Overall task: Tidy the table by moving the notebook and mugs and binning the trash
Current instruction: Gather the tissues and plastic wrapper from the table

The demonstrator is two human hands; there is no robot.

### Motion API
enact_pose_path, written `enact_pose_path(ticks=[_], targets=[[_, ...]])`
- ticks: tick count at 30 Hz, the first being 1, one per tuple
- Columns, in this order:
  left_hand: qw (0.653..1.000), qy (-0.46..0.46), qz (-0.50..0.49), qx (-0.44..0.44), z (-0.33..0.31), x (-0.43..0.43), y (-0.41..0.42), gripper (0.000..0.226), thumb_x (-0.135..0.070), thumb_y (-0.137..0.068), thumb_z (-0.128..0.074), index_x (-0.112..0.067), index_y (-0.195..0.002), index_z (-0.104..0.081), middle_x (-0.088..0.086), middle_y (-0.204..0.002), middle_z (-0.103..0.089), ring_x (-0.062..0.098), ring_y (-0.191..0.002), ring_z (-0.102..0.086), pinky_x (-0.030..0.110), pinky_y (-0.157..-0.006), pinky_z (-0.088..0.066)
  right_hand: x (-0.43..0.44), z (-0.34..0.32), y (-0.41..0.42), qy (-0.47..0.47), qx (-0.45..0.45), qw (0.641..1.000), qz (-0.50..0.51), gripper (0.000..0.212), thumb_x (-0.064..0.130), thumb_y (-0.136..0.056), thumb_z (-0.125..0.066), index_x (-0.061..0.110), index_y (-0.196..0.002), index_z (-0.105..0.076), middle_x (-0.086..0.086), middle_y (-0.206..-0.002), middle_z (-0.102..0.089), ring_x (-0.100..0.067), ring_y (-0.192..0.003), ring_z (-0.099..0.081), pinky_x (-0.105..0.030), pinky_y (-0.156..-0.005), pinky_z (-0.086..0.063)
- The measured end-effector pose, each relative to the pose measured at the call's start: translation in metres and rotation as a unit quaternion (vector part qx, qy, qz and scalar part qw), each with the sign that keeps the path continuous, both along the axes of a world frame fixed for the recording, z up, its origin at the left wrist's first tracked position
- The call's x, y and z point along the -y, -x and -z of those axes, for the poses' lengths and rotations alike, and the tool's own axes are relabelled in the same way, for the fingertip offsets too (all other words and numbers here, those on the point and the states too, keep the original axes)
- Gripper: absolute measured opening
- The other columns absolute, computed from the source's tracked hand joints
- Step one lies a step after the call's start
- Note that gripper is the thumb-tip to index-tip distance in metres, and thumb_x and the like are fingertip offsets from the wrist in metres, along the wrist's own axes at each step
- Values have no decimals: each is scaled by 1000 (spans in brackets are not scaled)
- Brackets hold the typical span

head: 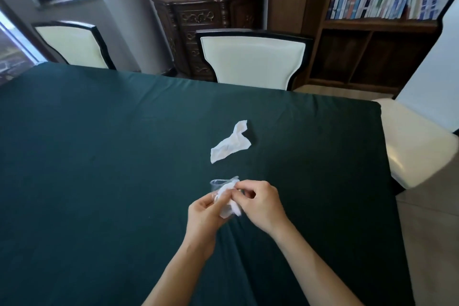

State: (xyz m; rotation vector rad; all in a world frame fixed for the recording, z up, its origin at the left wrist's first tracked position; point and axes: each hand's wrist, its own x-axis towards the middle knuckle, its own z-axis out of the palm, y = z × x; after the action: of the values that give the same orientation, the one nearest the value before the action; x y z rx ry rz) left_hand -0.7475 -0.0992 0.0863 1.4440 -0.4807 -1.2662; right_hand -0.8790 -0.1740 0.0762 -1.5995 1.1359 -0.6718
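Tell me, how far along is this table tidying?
No notebook or mugs remain on the green table, so that part looks done. Both hands, left hand and right hand, are stuffing a tissue into a clear plastic cup. Another crumpled tissue remains.

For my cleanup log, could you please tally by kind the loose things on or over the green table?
White tissues: 2, one lying on the table, one held by both hands
Clear plastic cups: 1, in the left hand
Total: 3
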Motion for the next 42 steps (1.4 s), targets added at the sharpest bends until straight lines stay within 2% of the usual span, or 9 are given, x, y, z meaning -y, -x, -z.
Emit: enact_pose_path(ticks=[3, 8, 13, 17, 20, 23, 30, 35, 42], targets=[[996, -15, -86, -27, 5, 20, -19, 19, -11, -100, -67, 2, -98, -82, 24, -106, -80, 27, -87, -78, 31, -75, -65, 39, 5, -19, -52, 33, 997, -50, 21, 37, -86, -68, 21, -87, -80, -1, -75, -75, -16, -67, -63, -33, -70, -54], [992, -13, -125, -7, 8, 31, -48, 18, -8, -100, -67, 1, -92, -81, 19, -102, -82, 24, -82, -80, 27, -70, -65, 109, 50, -64, 99, -65, 991, 70, 27, 22, -91, -62, 8, -68, -63, -7, -59, -57, -16, -59, -44, -36, -62, -47], [990, -13, -144, -10, 15, 25, -73, 18, -10, -99, -68, -1, -93, -82, 18, -103, -83, 24, -86, -80, 27, -71, -65, 167, 96, -97, 102, -284, 952, 46, 49, 34, -93, -66, 17, -138, -55, -15, -137, -51, -38, -121, -48, -43, -95, -48], [989, -30, -145, 6, 20, 17, -87, 17, -10, -97, -70, 3, -101, -80, 18, -105, -82, 24, -90, -80, 30, -76, -67, 191, 110, -113, 83, -335, 937, 50, 51, 32, -91, -70, 16, -137, -53, -16, -134, -55, -39, -119, -53, -43, -89, -50], [987, -40, -158, 14, 23, 11, -97, 18, -10, -96, -72, 6, -102, -78, 18, -105, -82, 24, -89, -79, 30, -75, -67, 193, 102, -117, 49, -260, 962, 74, 16, 12, -92, -63, 9, -107, -69, -14, -107, -70, -41, -97, -64, -34, -72, -48], [984, -44, -170, 15, 21, 3, -107, 18, -10, -96, -72, 6, -101, -78, 18, -104, -82, 24, -87, -80, 29, -73, -66, 173, 81, -124, 74, -192, 977, 63, 19, 3, -83, -55, 13, -66, -52, -1, -60, -46, -35, -69, -47, -32, -57, -33], [962, -49, -263, 48, -10, -40, -156, 12, -13, -94, -76, -2, -93, -81, 16, -98, -83, 20, -81, -80, 27, -67, -66, 52, 8, -153, -14, 11, 996, -88, 17, 25, -82, -71, 21, -98, -77, 19, -109, -70, -1, -101, -65, -11, -81, -45], [960, -21, -265, 92, -50, -89, -184, 16, -16, -94, -77, -7, -82, -83, 16, -94, -82, 24, -80, -77, 33, -75, -65, -50, -44, -186, -33, 130, 981, -141, 2, 30, -90, -66, 29, -90, -68, 18, -73, -70, 2, -64, -60, -11, -58, -44], [950, 49, -288, 113, -101, -201, -225, 20, -3, -83, -75, 13, -95, -74, 29, -89, -73, 30, -83, -60, 48, -83, -55, -176, -109, -243, 11, 200, 964, -173, 13, 26, -93, -73, 31, -104, -71, 8, -86, -78, -8, -73, -71, -16, -63, -52]])
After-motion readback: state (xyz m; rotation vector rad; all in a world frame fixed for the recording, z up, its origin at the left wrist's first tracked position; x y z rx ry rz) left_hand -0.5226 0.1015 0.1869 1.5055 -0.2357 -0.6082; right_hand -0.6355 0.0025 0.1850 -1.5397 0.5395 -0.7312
